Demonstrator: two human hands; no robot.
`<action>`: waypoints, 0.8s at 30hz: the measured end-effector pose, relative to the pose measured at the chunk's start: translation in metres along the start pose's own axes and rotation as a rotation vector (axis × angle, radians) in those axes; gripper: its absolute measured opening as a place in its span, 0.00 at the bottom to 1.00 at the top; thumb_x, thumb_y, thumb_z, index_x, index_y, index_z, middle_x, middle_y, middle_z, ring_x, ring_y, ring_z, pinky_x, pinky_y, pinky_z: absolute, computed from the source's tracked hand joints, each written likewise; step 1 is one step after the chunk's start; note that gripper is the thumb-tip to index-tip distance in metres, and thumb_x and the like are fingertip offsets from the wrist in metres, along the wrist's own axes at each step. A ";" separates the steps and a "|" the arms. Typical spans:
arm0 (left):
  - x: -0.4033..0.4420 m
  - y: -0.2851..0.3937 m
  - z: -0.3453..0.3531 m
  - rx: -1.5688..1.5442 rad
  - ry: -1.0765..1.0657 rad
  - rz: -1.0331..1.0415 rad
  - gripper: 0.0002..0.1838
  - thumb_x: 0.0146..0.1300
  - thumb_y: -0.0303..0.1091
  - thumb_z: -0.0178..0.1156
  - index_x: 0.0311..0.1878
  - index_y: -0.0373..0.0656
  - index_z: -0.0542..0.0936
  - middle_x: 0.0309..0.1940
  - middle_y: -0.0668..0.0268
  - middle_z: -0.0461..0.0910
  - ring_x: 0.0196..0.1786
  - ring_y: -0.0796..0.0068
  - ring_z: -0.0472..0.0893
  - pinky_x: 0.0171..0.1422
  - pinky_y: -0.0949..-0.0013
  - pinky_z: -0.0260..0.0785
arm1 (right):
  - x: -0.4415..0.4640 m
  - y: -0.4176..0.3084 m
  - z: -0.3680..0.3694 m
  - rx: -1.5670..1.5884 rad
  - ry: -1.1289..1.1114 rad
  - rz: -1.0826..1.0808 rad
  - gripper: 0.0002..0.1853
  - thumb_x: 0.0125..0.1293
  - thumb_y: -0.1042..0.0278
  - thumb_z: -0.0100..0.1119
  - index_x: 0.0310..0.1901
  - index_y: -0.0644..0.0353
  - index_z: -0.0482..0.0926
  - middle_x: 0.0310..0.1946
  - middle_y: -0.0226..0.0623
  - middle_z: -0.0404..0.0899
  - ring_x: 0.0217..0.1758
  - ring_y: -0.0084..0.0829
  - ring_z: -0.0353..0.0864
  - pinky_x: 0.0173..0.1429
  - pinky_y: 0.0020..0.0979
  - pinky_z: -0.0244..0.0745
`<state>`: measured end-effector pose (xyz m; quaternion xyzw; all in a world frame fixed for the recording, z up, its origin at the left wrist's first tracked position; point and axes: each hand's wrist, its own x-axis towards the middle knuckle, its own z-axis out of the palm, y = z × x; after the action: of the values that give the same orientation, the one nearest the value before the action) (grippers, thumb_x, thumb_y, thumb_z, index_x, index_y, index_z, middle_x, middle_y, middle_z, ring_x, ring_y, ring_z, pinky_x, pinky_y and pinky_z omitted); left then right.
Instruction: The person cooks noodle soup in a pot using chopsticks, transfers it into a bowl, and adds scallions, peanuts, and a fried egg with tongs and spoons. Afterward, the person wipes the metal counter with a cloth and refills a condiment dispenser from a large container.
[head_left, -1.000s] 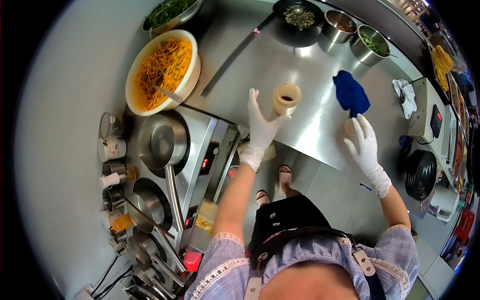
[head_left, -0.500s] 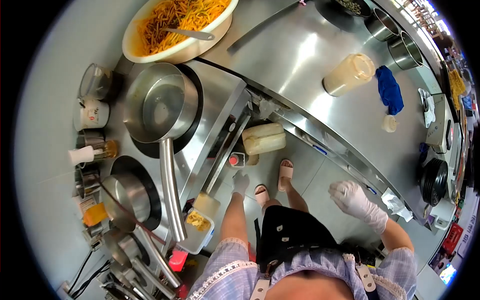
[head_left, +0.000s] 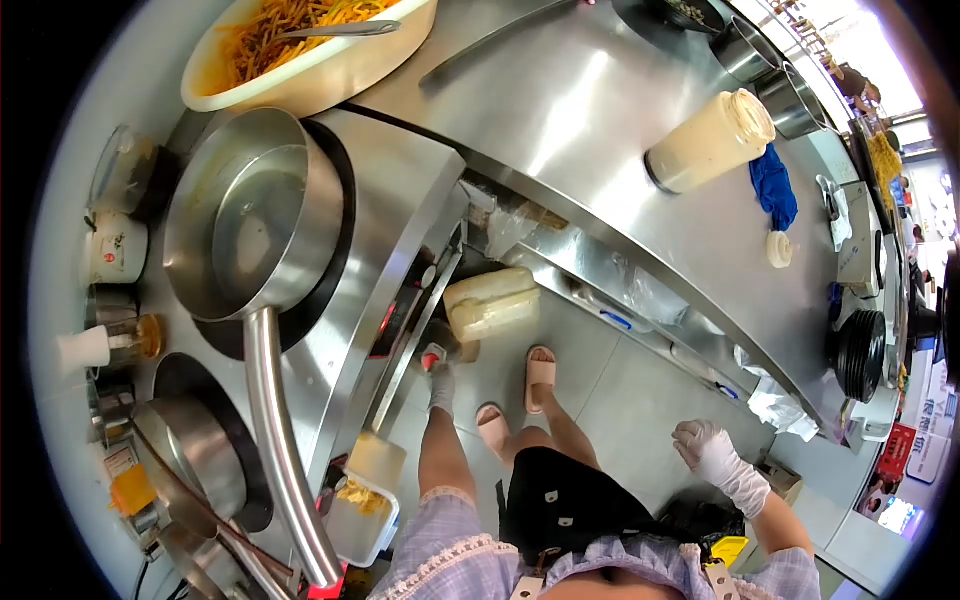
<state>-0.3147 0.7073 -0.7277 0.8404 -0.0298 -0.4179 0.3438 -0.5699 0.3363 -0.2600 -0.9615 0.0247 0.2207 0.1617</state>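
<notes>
My left hand point(head_left: 441, 388), in a white glove, is low beside the stove front, its fingers closed at a small red-capped bottle point(head_left: 433, 357); the fingertips are small and partly hidden. A large pale plastic container point(head_left: 492, 304) lies just beyond it. My gloved right hand point(head_left: 712, 455) hangs above the floor at the right, fingers curled, nothing visible in them. On the steel counter point(head_left: 600, 130) stands a cloudy jar point(head_left: 710, 142), uncapped, with dark contents at its base. A blue cloth point(head_left: 773, 188) and a pale lid point(head_left: 779, 249) are near it.
On the left stove, a steel pan point(head_left: 245, 215) has its long handle towards me; another pan point(head_left: 195, 455) sits below. A white bowl point(head_left: 330, 75) of shredded food is at the upper left. Black plates point(head_left: 858, 355) are stacked right. The counter's edge curves between my hands and the jar.
Both hands have left the counter area. My left hand has gone down to the red-capped bottle; my right hand has drawn back and its fingers have curled. The view has shifted and tilted.
</notes>
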 end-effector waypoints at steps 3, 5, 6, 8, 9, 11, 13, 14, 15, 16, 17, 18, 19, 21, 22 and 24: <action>-0.032 -0.008 -0.016 -0.517 0.381 -0.046 0.21 0.68 0.48 0.53 0.42 0.36 0.78 0.37 0.63 0.79 0.38 0.70 0.76 0.43 0.66 0.69 | 0.006 -0.009 -0.001 0.018 0.078 -0.019 0.08 0.60 0.66 0.59 0.38 0.59 0.80 0.39 0.37 0.80 0.40 0.42 0.80 0.43 0.39 0.77; -0.052 0.026 -0.007 -0.639 0.469 0.034 0.18 0.66 0.44 0.54 0.42 0.35 0.79 0.38 0.62 0.81 0.39 0.70 0.78 0.44 0.66 0.70 | 0.008 -0.021 -0.014 0.009 0.044 -0.055 0.08 0.62 0.65 0.57 0.38 0.59 0.79 0.39 0.37 0.80 0.41 0.42 0.80 0.44 0.38 0.77; -0.068 0.039 -0.002 -0.765 0.554 0.085 0.16 0.64 0.39 0.56 0.42 0.34 0.80 0.38 0.61 0.82 0.39 0.70 0.80 0.44 0.66 0.71 | 0.010 -0.029 -0.026 0.010 0.009 -0.041 0.08 0.63 0.64 0.57 0.38 0.58 0.79 0.40 0.37 0.80 0.41 0.41 0.80 0.44 0.38 0.77; -0.102 0.085 -0.016 -0.820 0.639 0.065 0.14 0.61 0.38 0.56 0.36 0.34 0.82 0.31 0.59 0.82 0.33 0.70 0.79 0.39 0.66 0.71 | 0.008 -0.036 -0.036 -0.006 0.044 -0.030 0.08 0.63 0.63 0.57 0.38 0.58 0.79 0.40 0.37 0.80 0.41 0.41 0.80 0.44 0.38 0.77; -0.120 0.109 -0.023 -0.846 0.683 0.057 0.14 0.60 0.37 0.57 0.33 0.34 0.82 0.27 0.58 0.82 0.30 0.70 0.79 0.36 0.66 0.71 | 0.009 -0.037 -0.039 -0.020 0.054 -0.070 0.09 0.63 0.63 0.57 0.38 0.58 0.79 0.39 0.36 0.80 0.41 0.41 0.80 0.44 0.38 0.77; -0.193 0.186 -0.069 -0.590 0.469 -0.026 0.11 0.65 0.33 0.54 0.36 0.36 0.82 0.28 0.63 0.81 0.30 0.70 0.78 0.36 0.68 0.69 | 0.007 -0.041 -0.045 -0.023 0.106 -0.080 0.09 0.63 0.62 0.57 0.38 0.58 0.79 0.39 0.36 0.80 0.41 0.41 0.80 0.44 0.38 0.77; -0.239 0.223 -0.090 -0.284 0.324 0.024 0.13 0.66 0.36 0.56 0.34 0.34 0.82 0.24 0.62 0.81 0.30 0.71 0.79 0.38 0.67 0.70 | 0.004 -0.047 -0.058 -0.021 0.162 -0.099 0.09 0.63 0.61 0.57 0.38 0.57 0.79 0.39 0.36 0.80 0.40 0.40 0.80 0.43 0.38 0.77; -0.262 0.245 -0.093 -0.227 0.344 0.101 0.13 0.64 0.36 0.58 0.32 0.34 0.82 0.22 0.61 0.81 0.28 0.72 0.79 0.36 0.67 0.70 | 0.002 -0.049 -0.066 -0.022 0.182 -0.118 0.10 0.63 0.61 0.56 0.39 0.58 0.78 0.39 0.37 0.80 0.41 0.40 0.80 0.44 0.38 0.77; -0.298 0.276 -0.098 -0.165 0.360 0.174 0.14 0.62 0.36 0.60 0.29 0.33 0.82 0.21 0.60 0.81 0.25 0.72 0.79 0.34 0.66 0.69 | 0.000 -0.054 -0.074 -0.019 0.200 -0.135 0.10 0.64 0.61 0.56 0.39 0.58 0.78 0.39 0.37 0.80 0.41 0.40 0.80 0.44 0.38 0.77; -0.326 0.303 -0.106 -0.176 0.342 0.219 0.15 0.61 0.38 0.61 0.30 0.33 0.82 0.21 0.59 0.81 0.25 0.72 0.79 0.34 0.67 0.70 | -0.003 -0.060 -0.088 -0.001 0.202 -0.127 0.10 0.64 0.61 0.56 0.39 0.58 0.78 0.39 0.38 0.80 0.43 0.40 0.79 0.45 0.38 0.77; -0.351 0.332 -0.117 -0.187 0.324 0.266 0.15 0.61 0.39 0.62 0.30 0.33 0.83 0.21 0.59 0.81 0.25 0.72 0.79 0.35 0.67 0.70 | -0.008 -0.062 -0.101 0.003 0.221 -0.120 0.10 0.64 0.61 0.56 0.39 0.58 0.78 0.39 0.38 0.80 0.43 0.40 0.79 0.45 0.38 0.77; -0.375 0.362 -0.131 -0.175 0.285 0.298 0.13 0.61 0.36 0.63 0.31 0.33 0.82 0.23 0.59 0.82 0.26 0.75 0.79 0.35 0.70 0.70 | -0.013 -0.063 -0.113 0.009 0.283 -0.137 0.10 0.65 0.61 0.55 0.39 0.58 0.78 0.40 0.39 0.80 0.44 0.40 0.79 0.46 0.38 0.76; -0.385 0.374 -0.140 -0.165 0.268 0.398 0.10 0.62 0.31 0.63 0.33 0.32 0.82 0.24 0.62 0.83 0.28 0.79 0.79 0.35 0.73 0.71 | -0.018 -0.064 -0.126 0.015 0.341 -0.155 0.10 0.65 0.61 0.55 0.39 0.58 0.79 0.40 0.39 0.79 0.44 0.41 0.79 0.47 0.38 0.76; -0.415 0.419 -0.162 -0.222 0.155 0.426 0.12 0.62 0.35 0.64 0.35 0.33 0.82 0.32 0.57 0.85 0.33 0.77 0.83 0.37 0.72 0.72 | -0.031 -0.069 -0.164 0.073 0.428 -0.138 0.09 0.66 0.62 0.55 0.40 0.58 0.79 0.39 0.39 0.79 0.43 0.40 0.79 0.48 0.37 0.77; -0.433 0.444 -0.169 -0.278 0.108 0.530 0.10 0.62 0.32 0.64 0.35 0.33 0.82 0.34 0.57 0.86 0.34 0.78 0.83 0.38 0.73 0.73 | -0.037 -0.067 -0.183 0.149 0.508 -0.155 0.09 0.66 0.63 0.55 0.41 0.58 0.79 0.39 0.39 0.79 0.43 0.40 0.80 0.48 0.37 0.77; -0.487 0.517 -0.193 -0.197 0.066 0.646 0.06 0.61 0.27 0.64 0.36 0.33 0.82 0.38 0.58 0.86 0.37 0.77 0.84 0.43 0.75 0.74 | -0.047 -0.061 -0.224 0.226 0.638 -0.161 0.10 0.65 0.64 0.57 0.42 0.59 0.79 0.38 0.39 0.80 0.42 0.40 0.80 0.49 0.35 0.76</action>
<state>-0.3683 0.5841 -0.0041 0.7632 -0.2430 -0.2608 0.5389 -0.5120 0.3207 -0.0306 -0.9569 0.0222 -0.1084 0.2684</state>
